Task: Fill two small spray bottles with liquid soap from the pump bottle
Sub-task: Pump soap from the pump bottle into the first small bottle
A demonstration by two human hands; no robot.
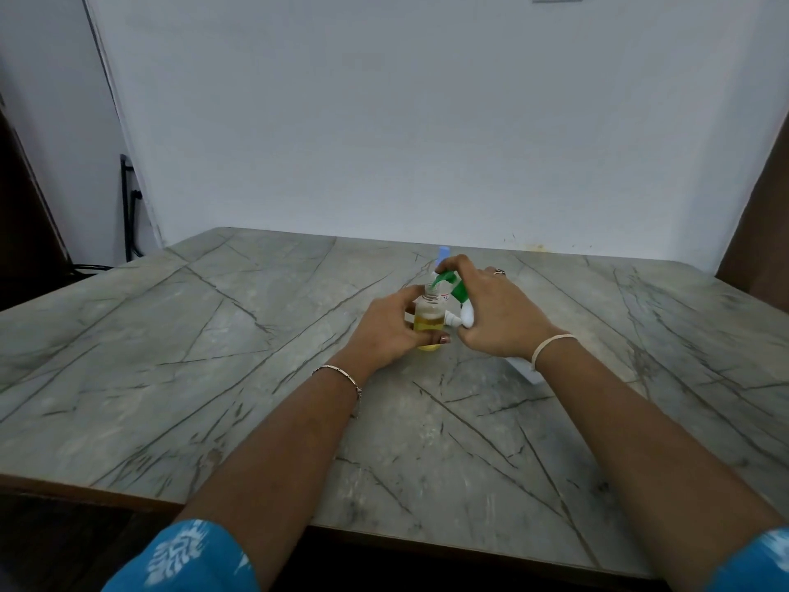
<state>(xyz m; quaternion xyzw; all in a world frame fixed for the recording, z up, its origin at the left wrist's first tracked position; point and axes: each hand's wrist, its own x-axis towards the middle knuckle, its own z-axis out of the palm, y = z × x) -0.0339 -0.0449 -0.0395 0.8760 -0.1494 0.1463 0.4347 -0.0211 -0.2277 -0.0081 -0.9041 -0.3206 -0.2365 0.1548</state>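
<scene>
Left hand (pixel 397 331) grips a small spray bottle (pixel 427 311) on the table (pixel 213 335); right hand (pixel 491 309) clasps the pump bottle (pixel 459 292), spout over its open neck.
Yellow soap reaches roughly halfway, so this fill seems unfinished; a second bottle, perhaps the blue-topped thing (pixel 444 251) behind, looks still to do.

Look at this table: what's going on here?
A person is filling a small bottle from a pump bottle. The left hand holds the small bottle, uncapped, upright on the table. The right hand grips the pump bottle, its green spout right over the open neck. The small bottle looks roughly half full of yellow soap.
</scene>
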